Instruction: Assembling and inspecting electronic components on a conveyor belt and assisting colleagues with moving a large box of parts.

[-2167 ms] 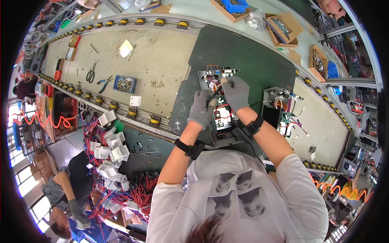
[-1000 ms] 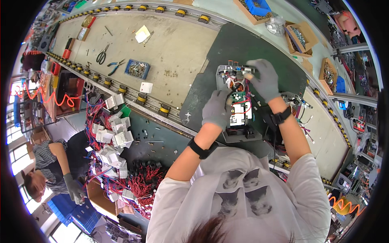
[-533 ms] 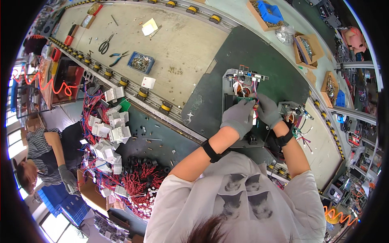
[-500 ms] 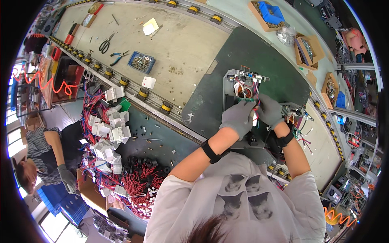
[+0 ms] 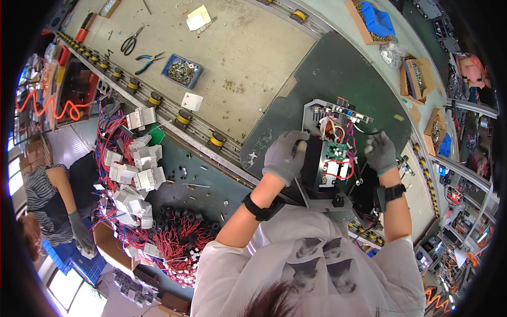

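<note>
An electronic unit with an open metal chassis (image 5: 310, 112) stands in front of me, with a green circuit board (image 5: 336, 151), a copper coil and red, white and dark wires showing. My left hand (image 5: 287, 154), in a grey glove, is at the left side of the unit's black housing (image 5: 313, 158). Its fingers are curled at the housing's edge. To the right of the board, my right hand (image 5: 381, 152), gloved too, has its fingers bent together. A thin dark wire (image 5: 365, 132) runs from the unit to those fingertips.
Left of me are white connector housings (image 5: 150, 178) and a heap of red-and-black wires (image 5: 182, 240). Beyond a roller rail lie a blue tray of screws (image 5: 182, 71), pliers (image 5: 149, 63) and scissors (image 5: 131, 41). Cardboard boxes (image 5: 417, 79) of hardware stand far right. A co-worker's gloved hand (image 5: 82, 238) shows at left.
Both hands have come away from the middle of the unit, the left to its left side, the right outward to the right. The green board and wires are uncovered. The view has shifted slightly.
</note>
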Available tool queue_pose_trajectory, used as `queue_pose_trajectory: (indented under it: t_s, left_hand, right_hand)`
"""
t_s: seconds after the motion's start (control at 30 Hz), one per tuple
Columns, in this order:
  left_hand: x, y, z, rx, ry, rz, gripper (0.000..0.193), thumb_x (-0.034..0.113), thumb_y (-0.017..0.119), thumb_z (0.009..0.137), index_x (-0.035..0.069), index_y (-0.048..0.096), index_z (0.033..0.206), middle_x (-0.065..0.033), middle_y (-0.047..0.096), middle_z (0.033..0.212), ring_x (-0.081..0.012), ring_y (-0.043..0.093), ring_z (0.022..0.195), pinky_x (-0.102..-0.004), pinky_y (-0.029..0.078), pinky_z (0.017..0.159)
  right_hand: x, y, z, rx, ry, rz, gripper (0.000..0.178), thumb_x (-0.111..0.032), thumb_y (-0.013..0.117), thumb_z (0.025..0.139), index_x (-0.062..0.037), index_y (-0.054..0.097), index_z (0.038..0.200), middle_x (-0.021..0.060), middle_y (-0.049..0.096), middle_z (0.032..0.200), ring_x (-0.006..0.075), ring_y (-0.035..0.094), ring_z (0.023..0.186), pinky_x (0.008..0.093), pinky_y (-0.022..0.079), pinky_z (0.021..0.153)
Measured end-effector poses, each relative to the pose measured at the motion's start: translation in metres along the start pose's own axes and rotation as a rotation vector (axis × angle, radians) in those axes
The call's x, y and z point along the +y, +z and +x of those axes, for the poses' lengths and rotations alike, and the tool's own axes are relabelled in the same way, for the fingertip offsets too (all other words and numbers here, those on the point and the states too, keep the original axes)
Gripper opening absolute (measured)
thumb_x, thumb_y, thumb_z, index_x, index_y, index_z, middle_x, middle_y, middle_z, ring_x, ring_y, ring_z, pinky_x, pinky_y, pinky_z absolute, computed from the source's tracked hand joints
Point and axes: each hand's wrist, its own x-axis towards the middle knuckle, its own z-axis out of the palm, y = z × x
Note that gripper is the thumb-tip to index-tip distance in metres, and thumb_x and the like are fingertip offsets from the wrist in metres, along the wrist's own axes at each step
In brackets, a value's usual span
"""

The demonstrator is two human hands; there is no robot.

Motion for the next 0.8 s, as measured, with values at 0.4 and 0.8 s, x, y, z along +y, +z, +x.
queue_pose_trajectory:
  t_s: [0.4, 0.8]
  left_hand:
    - [-0.018, 0.028, 0.042, -0.332, 0.208, -0.017, 0.032, 0.03, 0.044, 0.088, 0.01, 0.064, 0.103, -0.0114, 0.06, 0.101, -0.0298, 0.049, 0.096, -0.0376, 0.034, 0.09]
    - [-0.045, 0.048, 0.053, -0.524, 0.149, -0.12, 0.025, 0.027, 0.054, 0.075, 0.007, 0.064, 0.086, -0.0091, 0.053, 0.099, -0.0278, 0.038, 0.101, -0.0359, 0.024, 0.091]
  right_hand:
    - [0.033, 0.051, -0.068, -0.126, -0.538, -1.164, 0.018, -0.017, 0.055, 0.087, -0.0022, 0.063, 0.094, 0.0036, 0.059, 0.076, 0.0125, 0.054, 0.064, 0.0243, 0.042, 0.059]
    - [0.019, 0.07, -0.025, -0.558, -0.271, -1.247, 0.026, -0.023, 0.061, 0.086, 0.0029, 0.063, 0.089, 0.0032, 0.054, 0.061, 0.0101, 0.045, 0.057, 0.0298, 0.04, 0.055]
